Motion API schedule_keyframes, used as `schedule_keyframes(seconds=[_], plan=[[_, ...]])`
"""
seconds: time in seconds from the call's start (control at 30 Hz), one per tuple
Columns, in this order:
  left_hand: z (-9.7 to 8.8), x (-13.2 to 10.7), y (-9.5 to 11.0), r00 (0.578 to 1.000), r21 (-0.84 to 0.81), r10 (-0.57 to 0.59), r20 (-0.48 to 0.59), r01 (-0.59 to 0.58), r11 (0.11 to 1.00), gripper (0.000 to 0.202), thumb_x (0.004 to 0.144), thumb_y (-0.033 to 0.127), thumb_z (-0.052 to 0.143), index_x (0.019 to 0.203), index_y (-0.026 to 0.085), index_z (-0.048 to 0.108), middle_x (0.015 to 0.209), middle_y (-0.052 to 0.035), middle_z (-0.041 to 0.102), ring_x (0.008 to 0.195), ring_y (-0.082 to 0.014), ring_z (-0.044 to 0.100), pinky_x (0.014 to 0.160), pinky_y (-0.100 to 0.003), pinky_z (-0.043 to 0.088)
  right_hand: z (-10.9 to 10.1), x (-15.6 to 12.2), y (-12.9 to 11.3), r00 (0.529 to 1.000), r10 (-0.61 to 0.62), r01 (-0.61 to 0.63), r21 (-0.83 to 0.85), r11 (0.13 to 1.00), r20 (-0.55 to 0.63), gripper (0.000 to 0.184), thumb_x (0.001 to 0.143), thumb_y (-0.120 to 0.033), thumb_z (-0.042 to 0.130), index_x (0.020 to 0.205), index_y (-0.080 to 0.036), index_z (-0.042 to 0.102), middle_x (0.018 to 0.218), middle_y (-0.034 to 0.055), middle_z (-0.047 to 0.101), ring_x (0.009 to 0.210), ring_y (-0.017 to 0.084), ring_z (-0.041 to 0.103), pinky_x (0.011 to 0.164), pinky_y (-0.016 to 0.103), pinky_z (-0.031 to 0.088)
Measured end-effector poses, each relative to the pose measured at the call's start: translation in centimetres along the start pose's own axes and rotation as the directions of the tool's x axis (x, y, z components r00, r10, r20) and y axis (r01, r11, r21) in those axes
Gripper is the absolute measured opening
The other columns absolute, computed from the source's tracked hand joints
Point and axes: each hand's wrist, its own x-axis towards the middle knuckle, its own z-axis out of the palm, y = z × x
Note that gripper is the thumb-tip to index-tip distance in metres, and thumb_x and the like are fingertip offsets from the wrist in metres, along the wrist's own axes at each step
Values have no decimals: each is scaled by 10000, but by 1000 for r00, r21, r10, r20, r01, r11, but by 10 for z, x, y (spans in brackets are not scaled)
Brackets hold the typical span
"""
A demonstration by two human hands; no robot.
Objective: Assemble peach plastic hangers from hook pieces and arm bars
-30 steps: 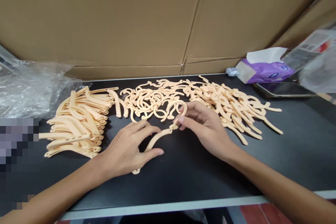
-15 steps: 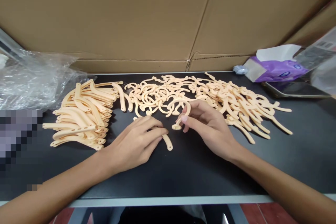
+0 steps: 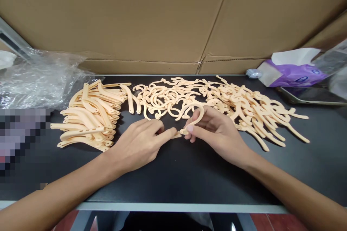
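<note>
My right hand (image 3: 217,133) pinches a cream plastic hanger hook (image 3: 201,114), its curve turned upward and its flat base toward the left. My left hand (image 3: 142,142) is closed around a curved hanger arm; only the arm's tip (image 3: 176,135) shows past the fingers. The tip meets or nearly meets the hook's base; I cannot tell whether they are joined. Behind my hands lies a loose heap of hooks (image 3: 162,95). Left of my left hand is a stack of hanger arms (image 3: 86,115), several with slots or holes.
Right of centre, a pile of hooks with arms attached (image 3: 255,115) spreads over the black table (image 3: 179,180). A clear plastic bag (image 3: 40,83) lies at left. A purple tissue pack (image 3: 295,72) and a phone (image 3: 311,95) are at back right, before a cardboard wall (image 3: 114,14).
My left hand has lifted and turned the hanger arm, bringing its end up to the hook's base. My right hand has tilted the hook slightly. The whole view has shifted a little.
</note>
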Motion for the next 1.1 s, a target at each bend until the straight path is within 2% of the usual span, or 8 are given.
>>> schedule_keyframes(seconds=[0.1,0.33,0.5,0.6,0.77,0.93,1.1], plan=[[-1,0,-1,997,34,79,15,-80,996,308,916,39,428,1072,194,645,826,-28,602,714,-192,561,656,-323,447,-1,0,1,1000,3,-4,-47,999,-13,169,848,-254,713,807,-189,562,826,3,623,648,103,629,615,251,541],[-2,1,0,996,67,80,-36,-78,995,294,923,43,428,1083,207,612,781,-9,601,685,-176,551,670,-310,430,0,1,-2,998,60,-60,-4,998,37,230,785,-310,781,774,-192,585,747,-6,624,625,116,622,613,266,541],[-2,1,0,990,74,135,-39,-132,989,314,956,64,367,1016,220,633,779,-18,621,661,-179,545,644,-312,417,0,3,-4,994,96,-95,-8,995,44,304,714,-342,846,751,-195,583,706,-18,617,599,114,619,587,255,534],[-2,0,0,989,62,145,-34,-143,988,297,944,69,402,1053,214,638,793,-19,628,678,-180,558,661,-321,421,0,3,-3,990,128,-126,-36,991,60,323,691,-340,859,748,-196,575,699,-22,615,588,116,617,573,255,527],[-3,-1,1,988,47,149,-39,-148,988,160,964,185,515,1068,201,635,773,-3,612,703,-184,577,704,-342,423,-4,3,-3,982,164,-158,-72,985,90,289,718,-317,833,791,-194,582,723,-11,643,617,126,634,593,257,527],[-4,1,0,983,30,179,-42,-178,984,167,938,89,519,1021,182,632,821,-11,649,746,-172,586,730,-321,424,-7,4,-2,976,168,-155,-98,983,140,203,762,-254,784,782,-187,595,729,-14,641,627,110,627,609,241,522],[-5,1,-1,982,2,188,-31,-188,982,175,928,62,510,1008,154,636,888,-35,679,787,-181,600,755,-332,456,-6,5,-6,968,200,-177,-150,973,154,222,736,-315,813,735,-181,636,631,-16,628,559,107,584,532,238,500]])
